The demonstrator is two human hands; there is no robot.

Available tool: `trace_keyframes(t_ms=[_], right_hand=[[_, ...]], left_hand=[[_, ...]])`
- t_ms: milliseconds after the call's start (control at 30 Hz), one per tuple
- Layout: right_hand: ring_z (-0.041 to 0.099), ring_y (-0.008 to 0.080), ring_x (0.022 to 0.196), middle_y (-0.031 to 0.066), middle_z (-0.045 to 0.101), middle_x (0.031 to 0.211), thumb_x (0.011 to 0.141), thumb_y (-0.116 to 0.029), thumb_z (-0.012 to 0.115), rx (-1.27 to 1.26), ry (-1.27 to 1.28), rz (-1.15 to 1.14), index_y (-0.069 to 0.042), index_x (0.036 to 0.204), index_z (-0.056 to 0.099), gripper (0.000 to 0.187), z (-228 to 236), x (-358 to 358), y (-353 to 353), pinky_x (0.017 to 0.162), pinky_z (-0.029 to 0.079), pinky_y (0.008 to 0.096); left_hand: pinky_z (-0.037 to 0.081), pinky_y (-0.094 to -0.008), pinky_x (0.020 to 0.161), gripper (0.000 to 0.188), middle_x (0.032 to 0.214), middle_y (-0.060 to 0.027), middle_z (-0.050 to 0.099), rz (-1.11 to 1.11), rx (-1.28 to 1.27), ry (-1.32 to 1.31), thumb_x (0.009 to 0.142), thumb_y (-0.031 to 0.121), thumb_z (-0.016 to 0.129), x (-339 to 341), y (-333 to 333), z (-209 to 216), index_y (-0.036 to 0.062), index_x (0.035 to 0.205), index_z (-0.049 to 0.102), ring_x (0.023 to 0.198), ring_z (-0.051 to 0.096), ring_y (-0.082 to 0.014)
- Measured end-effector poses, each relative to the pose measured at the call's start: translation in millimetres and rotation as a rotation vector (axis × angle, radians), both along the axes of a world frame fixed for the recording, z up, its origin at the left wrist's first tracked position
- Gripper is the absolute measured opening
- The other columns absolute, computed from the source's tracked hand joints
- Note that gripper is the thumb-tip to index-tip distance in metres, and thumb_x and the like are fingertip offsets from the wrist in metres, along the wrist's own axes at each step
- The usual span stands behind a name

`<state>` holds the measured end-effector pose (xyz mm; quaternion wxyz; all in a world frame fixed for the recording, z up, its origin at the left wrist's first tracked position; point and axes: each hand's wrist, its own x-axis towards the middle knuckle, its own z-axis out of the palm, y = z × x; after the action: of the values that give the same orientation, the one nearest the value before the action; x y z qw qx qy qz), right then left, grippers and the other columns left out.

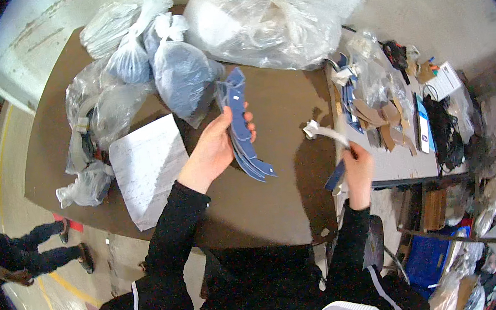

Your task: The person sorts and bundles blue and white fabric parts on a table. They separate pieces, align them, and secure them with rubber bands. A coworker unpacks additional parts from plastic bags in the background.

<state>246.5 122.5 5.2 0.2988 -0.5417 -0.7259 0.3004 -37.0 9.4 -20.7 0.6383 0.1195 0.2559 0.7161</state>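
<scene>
My left hand (212, 148) grips a stack of curved dark blue cut pieces (240, 119) above the brown table. Its thumb lies on the near side, with fingertips showing around the right edge, and the lower ends of the pieces fan out. Over the table's right edge, my right hand (360, 174) pinches a narrow pale strip (332, 135) with a crumpled white end. A dark blue piece (335, 175) sticks out below those fingers; whether it joins the strip I cannot tell. Close to my left forearm lies a white sheet with handwriting (150, 169).
Knotted plastic bags of blue pieces (181, 80) and a large clear bag (263, 21) stand along the back of the brown table (225, 225). A side table at right holds brown and blue cut pieces (378, 115) and a phone (422, 124). A person's legs (38, 249) show at left.
</scene>
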Motion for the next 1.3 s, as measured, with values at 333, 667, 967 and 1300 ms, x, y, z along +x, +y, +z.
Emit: trace_keyframes(t_ms=[333,667,967,1300], right_hand=[[0.058,0.0077,0.080,0.0020,0.067,0.092,0.091,-0.010,0.062,-0.629,0.750,0.317,0.000,0.102,0.066,0.016,54.7,-91.3,-27.8,0.073,0.044,0.0230],[0.057,0.0128,0.085,0.0058,0.058,0.094,0.082,0.001,0.066,-0.049,0.339,0.378,0.001,0.109,0.064,0.027,19.3,-151.1,-40.4,0.075,0.047,0.0255],[0.058,0.0119,0.084,0.0044,0.062,0.093,0.084,0.001,0.063,-0.234,0.639,0.335,0.001,0.102,0.068,0.019,3.8,-136.9,-30.0,0.077,0.046,0.0244],[0.049,0.0116,0.080,0.0048,0.052,0.097,0.102,-0.027,0.042,-0.271,0.404,0.307,-0.004,0.143,0.036,0.047,-1.2,-137.2,-31.6,0.068,0.040,0.0252]], left_hand=[[0.052,-0.0333,0.086,0.044,0.111,-0.0044,0.063,-0.033,-0.018,0.099,0.097,0.040,0.051,18.2,-3.5,-0.6,0.0054,0.125,0.052,0.096,0.062,-0.0161],[0.047,-0.0296,0.089,0.032,0.112,-0.0004,0.061,0.122,-0.066,0.054,0.100,0.026,0.051,23.4,-1.1,-0.4,0.0092,0.127,0.048,0.103,0.058,-0.0119],[0.048,-0.0280,0.087,0.032,0.107,-0.0029,0.061,0.200,0.028,0.250,0.096,0.016,0.057,28.6,-3.3,4.7,0.0073,0.126,0.049,0.099,0.059,-0.0133],[0.049,-0.0308,0.084,0.032,0.112,-0.0018,0.061,0.126,-0.066,0.154,0.095,0.018,0.058,27.8,1.4,5.7,0.0089,0.125,0.051,0.093,0.058,-0.0125]])
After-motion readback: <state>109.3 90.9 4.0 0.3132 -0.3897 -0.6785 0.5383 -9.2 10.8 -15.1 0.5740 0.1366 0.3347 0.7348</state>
